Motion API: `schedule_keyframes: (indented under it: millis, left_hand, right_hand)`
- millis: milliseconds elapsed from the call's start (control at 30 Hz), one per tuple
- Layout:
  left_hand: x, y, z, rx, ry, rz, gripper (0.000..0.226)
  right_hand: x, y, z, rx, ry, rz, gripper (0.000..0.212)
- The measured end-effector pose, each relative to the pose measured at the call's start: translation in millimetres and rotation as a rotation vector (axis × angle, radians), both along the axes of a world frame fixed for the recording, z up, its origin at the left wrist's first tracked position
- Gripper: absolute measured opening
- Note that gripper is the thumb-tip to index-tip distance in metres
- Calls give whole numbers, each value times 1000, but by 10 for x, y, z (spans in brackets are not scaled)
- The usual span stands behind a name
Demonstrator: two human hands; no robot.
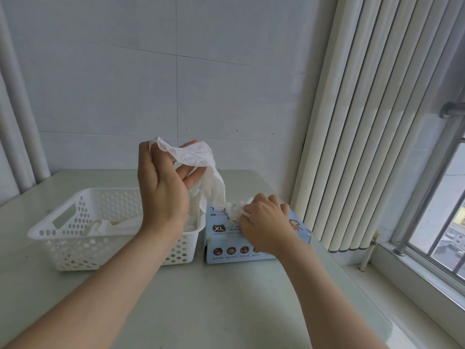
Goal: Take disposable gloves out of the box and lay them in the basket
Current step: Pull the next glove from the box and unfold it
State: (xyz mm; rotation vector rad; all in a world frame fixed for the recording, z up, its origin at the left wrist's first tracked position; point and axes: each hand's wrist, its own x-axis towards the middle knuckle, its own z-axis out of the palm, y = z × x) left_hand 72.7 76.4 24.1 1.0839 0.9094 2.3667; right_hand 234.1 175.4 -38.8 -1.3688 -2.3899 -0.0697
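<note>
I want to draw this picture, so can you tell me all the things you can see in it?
basket: one, white with holes, left on the table, white gloves lying inside
box: one, light blue, marked XL, right beside the basket
glove: one, white, hanging in the air from the left hand
glove tuft: one, white, sticking out of the box top under the right hand
table: one, pale grey-green, under everything
blinds: one set, cream, on the right
window: one, far right
left hand: raised, holding the glove
right hand: on the box, gripping the glove tuft
</note>
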Motion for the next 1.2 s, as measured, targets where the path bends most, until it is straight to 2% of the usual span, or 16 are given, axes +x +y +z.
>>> schedule_keyframes:
  millis: [100, 233, 300, 333, 400, 467, 600, 700, 767, 867, 1000, 1100, 1200]
  left_hand:
    - [21, 17, -34, -55, 25, -46, 29]
    - [0, 41, -47, -125, 88, -117, 29]
    - [-9, 52, -42, -138, 124, -123, 30]
    - [-16, 56, -37, -139, 142, -119, 30]
    - [-37, 58, -22, -139, 189, -88, 29]
    - [-67, 54, -8, -143, 230, -52, 29]
    - [-103, 18, 55, -181, 282, -3, 26]
    - [-143, -11, 110, -215, 358, 28, 26]
    - [-190, -17, 133, -251, 442, 64, 29]
    - [-281, -27, 166, -246, 433, 46, 28]
    - [-450, -70, 264, -231, 463, 105, 25]
    - [-627, -74, 303, -257, 482, 174, 27]
    - [-821, -61, 303, -324, 480, 305, 46]
  right_hand:
    - [-43, -33, 6, 3, 46, 13, 26]
    - [-75, -93, 49, -58, 1, 38, 20]
    - [-61, -108, 79, -11, -5, 29, 5]
    - [-43, -119, 94, 0, 26, 14, 11]
    - [-9, -125, 124, -13, 98, 3, 37]
    - [-10, -153, 147, 70, 191, 22, 51]
    - [-105, -254, 198, 304, 587, 87, 49]
    - [-307, -391, 250, 267, 721, 220, 56]
    - [-475, -445, 262, 217, 811, 254, 47]
    - [-648, -469, 336, 245, 948, 250, 8]
    - [-752, -521, 549, 35, 1106, 285, 28]
    - [-880, -542, 706, -207, 1246, 312, 28]
    - [-1033, -535, 857, -431, 1403, 314, 30]
